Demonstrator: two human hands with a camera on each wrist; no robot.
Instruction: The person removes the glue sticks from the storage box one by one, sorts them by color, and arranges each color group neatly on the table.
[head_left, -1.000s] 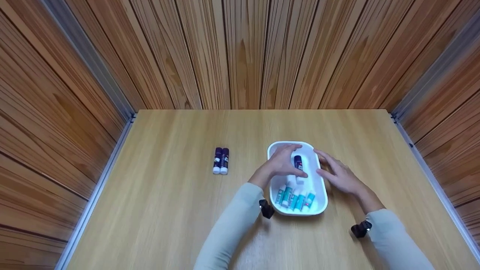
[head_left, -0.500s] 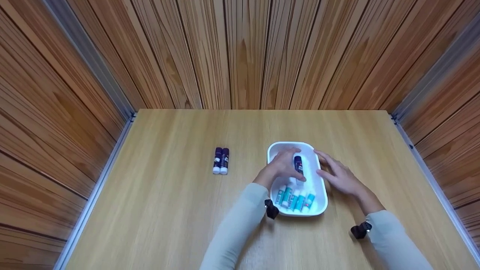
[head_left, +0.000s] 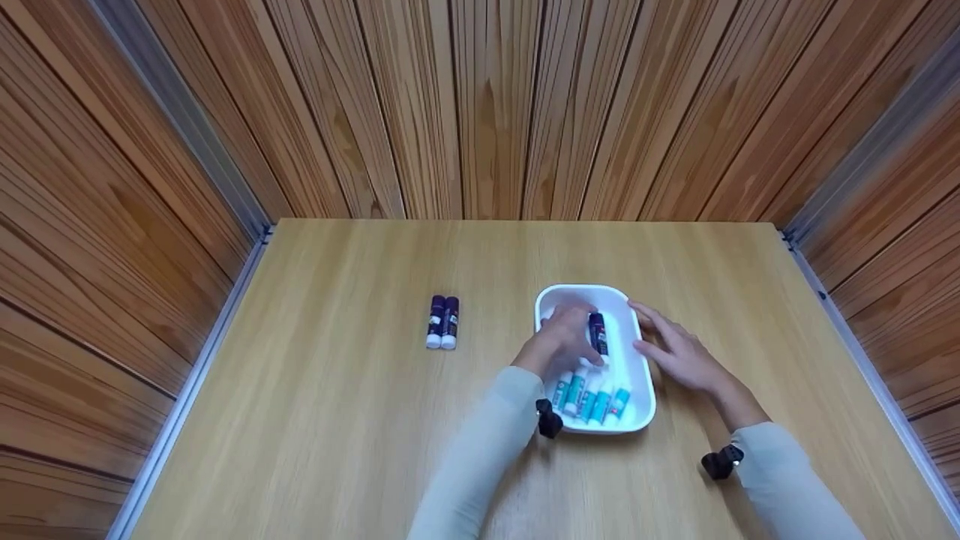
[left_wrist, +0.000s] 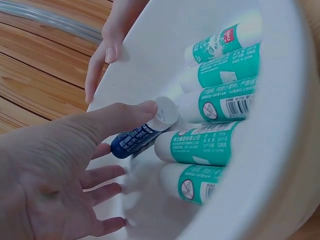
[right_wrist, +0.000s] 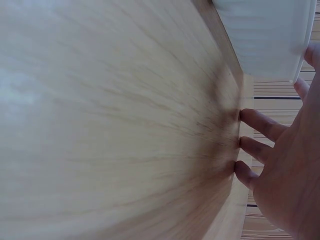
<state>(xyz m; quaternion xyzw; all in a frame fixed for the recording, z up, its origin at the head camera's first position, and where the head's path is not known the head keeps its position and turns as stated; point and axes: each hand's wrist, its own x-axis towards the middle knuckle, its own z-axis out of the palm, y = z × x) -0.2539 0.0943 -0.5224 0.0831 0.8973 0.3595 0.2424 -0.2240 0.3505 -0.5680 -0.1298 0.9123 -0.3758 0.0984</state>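
Note:
A dark blue glue stick [head_left: 598, 334] with a white end lies in a white tray [head_left: 643, 390]. My left hand [head_left: 561, 339] reaches into the tray around this stick. In the left wrist view, the thumb tip overlaps the stick's white end, one finger is near its blue end, and the other fingers are spread apart. Several teal glue sticks [head_left: 587, 401] lie side by side at the tray's near end. My right hand [head_left: 679, 352] rests at the tray's right side, thumb and forefinger at the rim; in the right wrist view, its other fingers touch the wooden surface.
Two more dark glue sticks [head_left: 442, 322] lie side by side on the wooden table [head_left: 337, 420], left of the tray. Wood-plank walls [head_left: 487, 112] stand behind and at both sides, with metal rails [head_left: 187, 375] along the table's side edges.
My left hand has shifted slightly toward me, and its fingers have come closer to the dark blue glue stick. The right hand has stayed at the tray's right rim.

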